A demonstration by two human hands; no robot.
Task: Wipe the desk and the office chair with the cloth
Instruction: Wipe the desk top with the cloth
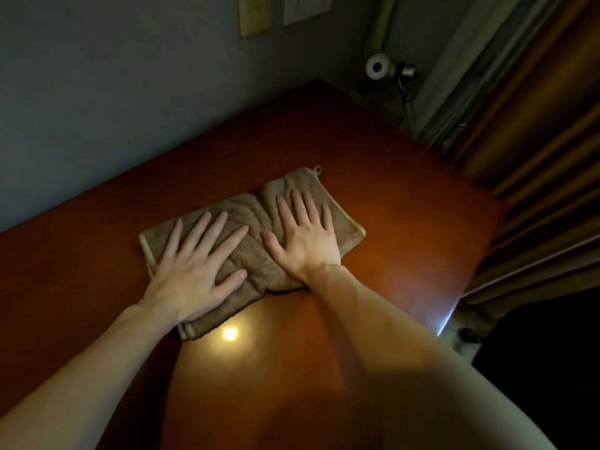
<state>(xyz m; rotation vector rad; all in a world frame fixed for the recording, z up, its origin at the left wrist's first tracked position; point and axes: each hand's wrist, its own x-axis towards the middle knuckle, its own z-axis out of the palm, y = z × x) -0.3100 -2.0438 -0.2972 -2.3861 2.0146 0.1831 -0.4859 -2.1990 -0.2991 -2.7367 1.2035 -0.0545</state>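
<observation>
Both hands down on the cloth point(250, 206) right now: brown terry, lying flat w/ some wrinkles, roughly mid-desk, long side running near-left to far-right. Left hand point(191, 274) is palm-down on the near-left half, fingers straight and fanned apart, heel of the palm at the cloth's near edge. Right hand point(305, 241) sits beside it on the far-right half, also flat, fingers spread, thumb pointing toward the left hand; the two hands are close but not touching. No pinching, just flat palms pressing. The cloth has a pale hem along its short ends and a small loop point(317, 169) at the far corner. The desk point(406, 206) is glossy reddish-brown wood, w/ a bright light reflection point(230, 333) just near of the cloth. Grey wall point(97, 92) behind, curtains point(535, 141) at right, a small lamp point(378, 66) past the far desk corner.
</observation>
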